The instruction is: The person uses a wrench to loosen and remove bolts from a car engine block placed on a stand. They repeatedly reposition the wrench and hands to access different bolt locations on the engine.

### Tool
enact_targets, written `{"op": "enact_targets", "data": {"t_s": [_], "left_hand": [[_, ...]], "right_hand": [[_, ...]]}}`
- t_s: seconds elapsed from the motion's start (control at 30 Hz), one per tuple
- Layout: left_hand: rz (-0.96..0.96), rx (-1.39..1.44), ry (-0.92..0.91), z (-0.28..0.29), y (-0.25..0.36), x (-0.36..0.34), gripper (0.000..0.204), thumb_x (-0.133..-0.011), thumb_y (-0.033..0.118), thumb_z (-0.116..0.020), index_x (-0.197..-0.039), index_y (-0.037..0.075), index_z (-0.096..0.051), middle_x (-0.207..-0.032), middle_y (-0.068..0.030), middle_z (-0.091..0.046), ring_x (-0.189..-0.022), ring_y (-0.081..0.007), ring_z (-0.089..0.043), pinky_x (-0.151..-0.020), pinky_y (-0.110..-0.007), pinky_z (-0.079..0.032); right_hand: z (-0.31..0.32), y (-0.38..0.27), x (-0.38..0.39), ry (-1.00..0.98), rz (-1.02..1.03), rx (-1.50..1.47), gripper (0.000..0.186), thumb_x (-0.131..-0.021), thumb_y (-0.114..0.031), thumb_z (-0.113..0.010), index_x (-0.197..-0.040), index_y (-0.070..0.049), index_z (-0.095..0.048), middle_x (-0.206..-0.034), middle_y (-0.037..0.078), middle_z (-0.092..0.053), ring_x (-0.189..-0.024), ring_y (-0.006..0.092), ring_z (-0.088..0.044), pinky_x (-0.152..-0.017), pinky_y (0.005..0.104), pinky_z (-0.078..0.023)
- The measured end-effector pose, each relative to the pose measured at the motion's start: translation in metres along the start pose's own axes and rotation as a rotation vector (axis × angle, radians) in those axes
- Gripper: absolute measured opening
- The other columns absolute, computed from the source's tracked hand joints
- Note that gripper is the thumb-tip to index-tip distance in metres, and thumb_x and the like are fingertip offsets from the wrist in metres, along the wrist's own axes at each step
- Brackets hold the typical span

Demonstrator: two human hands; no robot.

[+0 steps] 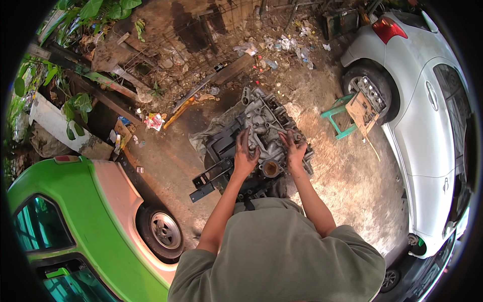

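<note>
A greasy car engine (271, 116) stands in front of me, its grey cast-metal parts facing up. My left hand (246, 155) grips a grey metal casting (257, 137) on top of it, fingers on the far side and thumb nearer the middle. On the other side, my right hand (295, 151) has its fingers bent over the same area of the casting; the fingertips are partly hidden among the parts. A thin metal bar lies slantwise just beyond that hand. Between my wrists shows a round flanged opening (271, 168), brownish inside. Both hands are blackened with grease.
A black bracket (204, 186) juts out at the engine's left. To the right, a green stool (338, 118) bears a wooden board (359, 111) and a metal engine part (371, 95). A green car (75, 201) and a silver car (402, 65) flank me. Litter and timber lie beyond.
</note>
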State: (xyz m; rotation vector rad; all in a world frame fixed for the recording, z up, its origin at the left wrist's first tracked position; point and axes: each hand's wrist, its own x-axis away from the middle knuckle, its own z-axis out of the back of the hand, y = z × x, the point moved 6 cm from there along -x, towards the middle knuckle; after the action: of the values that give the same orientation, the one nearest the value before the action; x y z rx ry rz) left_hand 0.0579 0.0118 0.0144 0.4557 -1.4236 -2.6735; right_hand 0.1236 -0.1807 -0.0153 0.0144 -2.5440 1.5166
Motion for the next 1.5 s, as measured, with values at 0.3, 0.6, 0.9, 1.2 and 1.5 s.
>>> {"op": "enact_targets", "data": {"t_s": [0.3,0.6,0.9,1.2,1.5], "left_hand": [[-0.058,-0.005,0.025,0.003,0.005,0.001,0.073,-0.090,0.001,-0.065,-0.156,0.009,-0.035,-0.147,-0.0241,-0.038,-0.127,-0.0441,-0.053,-0.092,-0.048,-0.054],[0.010,0.009,0.003,0.000,-0.001,0.001,0.073,-0.090,0.003,-0.066,-0.156,0.008,-0.036,-0.146,-0.0250,-0.038,-0.130,-0.0466,-0.050,-0.094,-0.049,-0.054],[-0.041,0.002,0.013,0.000,-0.002,0.001,0.073,-0.090,0.002,-0.066,-0.156,0.006,-0.035,-0.147,-0.0261,-0.038,-0.128,-0.0467,-0.052,-0.093,-0.050,-0.054],[-0.087,-0.025,0.043,0.003,0.002,0.000,0.073,-0.090,0.000,-0.065,-0.157,0.009,-0.036,-0.147,-0.0248,-0.038,-0.125,-0.0433,-0.055,-0.089,-0.047,-0.054],[0.142,0.126,-0.058,0.002,0.001,0.000,0.073,-0.090,0.001,-0.065,-0.157,0.010,-0.036,-0.147,-0.0240,-0.039,-0.118,-0.0432,-0.058,-0.079,-0.045,-0.057]], "right_hand": [[-0.006,-0.013,-0.030,-0.025,0.069,0.257,0.025,-0.105,-0.013,-0.060,-0.114,0.011,-0.059,-0.098,0.016,-0.071,-0.084,0.0241,-0.073,-0.070,0.0311,-0.059],[-0.129,0.038,-0.132,-0.617,0.288,1.245,0.022,-0.089,-0.018,-0.071,-0.102,0.000,-0.071,-0.097,0.028,-0.069,-0.096,0.0473,-0.066,-0.083,0.0534,-0.051],[-0.155,0.029,-0.138,-0.727,0.302,1.005,0.023,-0.096,-0.018,-0.062,-0.105,0.003,-0.069,-0.092,0.022,-0.070,-0.086,0.0371,-0.068,-0.080,0.0448,-0.051],[-0.060,-0.036,-0.095,-0.228,-0.017,0.411,0.024,-0.106,-0.017,-0.057,-0.108,0.007,-0.057,-0.089,0.018,-0.068,-0.085,0.0270,-0.074,-0.076,0.0361,-0.062],[0.008,-0.012,-0.022,-0.088,-0.030,0.064,0.027,-0.108,-0.018,-0.053,-0.115,0.008,-0.056,-0.103,0.019,-0.068,-0.100,0.0327,-0.074,-0.089,0.0411,-0.063]]}}
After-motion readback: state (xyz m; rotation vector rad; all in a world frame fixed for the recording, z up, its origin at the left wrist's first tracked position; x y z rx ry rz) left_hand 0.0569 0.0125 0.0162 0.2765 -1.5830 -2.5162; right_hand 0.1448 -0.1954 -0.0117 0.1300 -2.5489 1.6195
